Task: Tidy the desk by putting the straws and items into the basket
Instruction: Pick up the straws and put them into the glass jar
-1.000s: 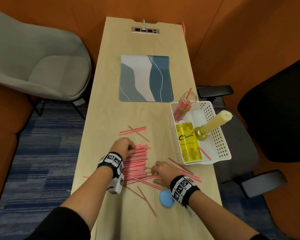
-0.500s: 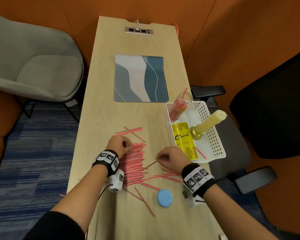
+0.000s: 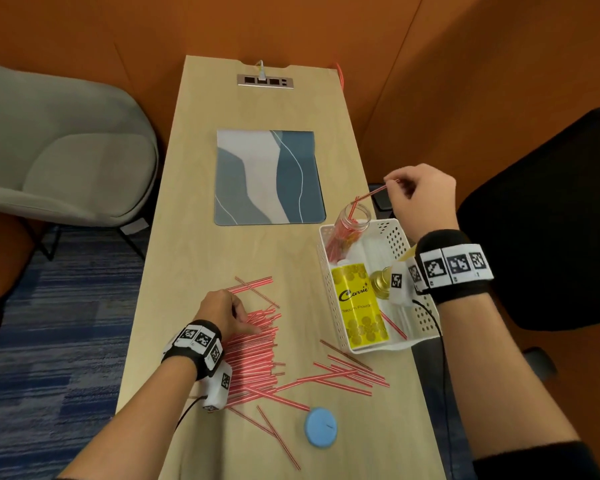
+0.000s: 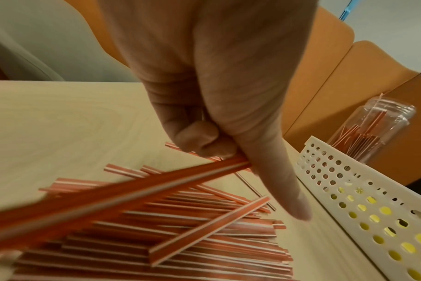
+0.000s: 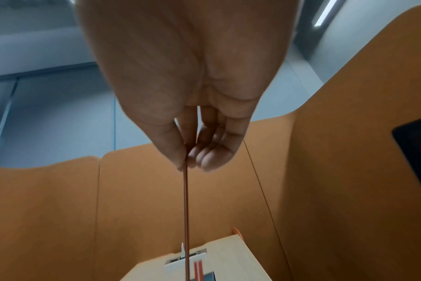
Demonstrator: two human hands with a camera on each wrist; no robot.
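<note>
Several red-and-white straws (image 3: pixel 257 358) lie in a heap on the wooden desk. My left hand (image 3: pixel 227 315) rests on the heap, its curled fingers gripping a few straws (image 4: pixel 123 192) with the forefinger stretched out. My right hand (image 3: pixel 413 192) is raised over the far end of the white perforated basket (image 3: pixel 392 233) and pinches one straw (image 3: pixel 371 195) between thumb and fingertips (image 5: pixel 185 161). The straw's lower end is at the mouth of a clear jar (image 3: pixel 352 223) that leans in the basket and holds more straws.
The basket also holds a yellow bottle (image 3: pixel 359 306) and a brass candle holder (image 3: pixel 381 284). A blue round lid (image 3: pixel 320 432) lies near the desk's front. A blue-and-white mat (image 3: pixel 269 176) lies further back. A grey armchair (image 3: pixel 66 150) stands left, a black office chair (image 3: pixel 548 220) right.
My right hand lifted one straw off the desk and carried it up and right to the jar's mouth. The left hand stayed on the heap.
</note>
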